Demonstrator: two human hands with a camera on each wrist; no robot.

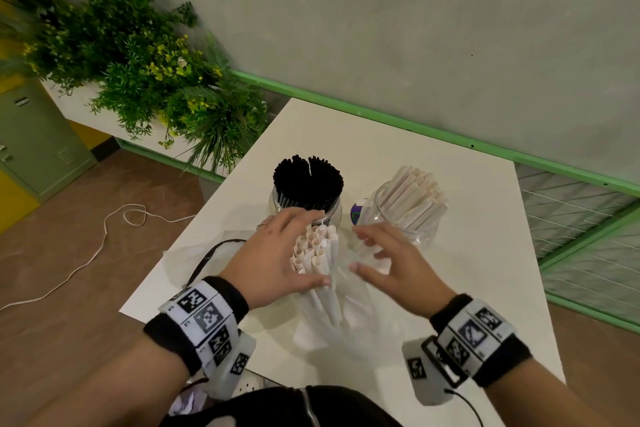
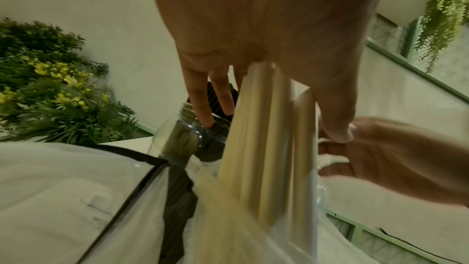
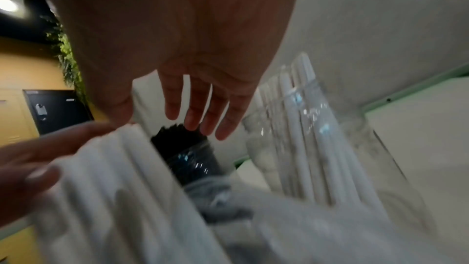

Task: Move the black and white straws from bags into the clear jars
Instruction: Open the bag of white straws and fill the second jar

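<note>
My left hand holds a bundle of white straws between thumb and fingers, lower ends still inside a clear plastic bag on the white table. In the left wrist view the straws lie against the palm. My right hand hovers just right of the bundle, fingers spread, blurred, holding nothing. Behind the hands stand two clear jars: the left jar is packed with black straws, the right jar holds white straws leaning right.
A second, flattened bag with a black edge lies left of my left hand. A small purple and green object sits between the jars. Plants stand beyond the table's left edge, and a green rail runs behind it.
</note>
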